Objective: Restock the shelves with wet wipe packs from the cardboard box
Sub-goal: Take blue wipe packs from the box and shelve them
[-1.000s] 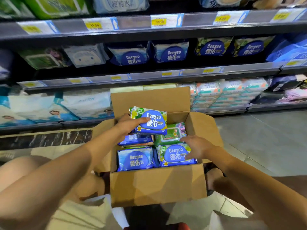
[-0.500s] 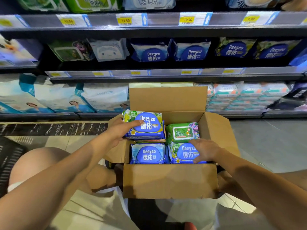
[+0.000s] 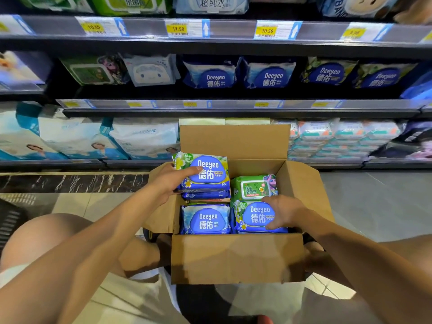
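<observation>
An open cardboard box (image 3: 236,260) stands on the floor between my knees, filled with wet wipe packs. My left hand (image 3: 169,181) grips a yellow-flowered Deeyeo pack (image 3: 205,170) at the box's back left, thumb across its front, above more blue packs. My right hand (image 3: 284,212) grips the right side of another flowered Deeyeo pack (image 3: 254,217) at the front right. A blue Deeyeo pack (image 3: 205,220) lies at the front left and a green pack (image 3: 253,187) at the back right.
Shelves (image 3: 233,108) face me with rows of wipe packs; matching Deeyeo packs (image 3: 327,72) stand on the middle shelf. Large white bags (image 3: 142,139) fill the lowest shelf on the left, stacked small packs (image 3: 339,139) on the right. Grey floor tiles (image 3: 374,202) lie to the right.
The view has shifted right and drawn closer to the box. My left hand has lowered its pack towards the box's back left. My right hand has settled onto the front-right pack.
</observation>
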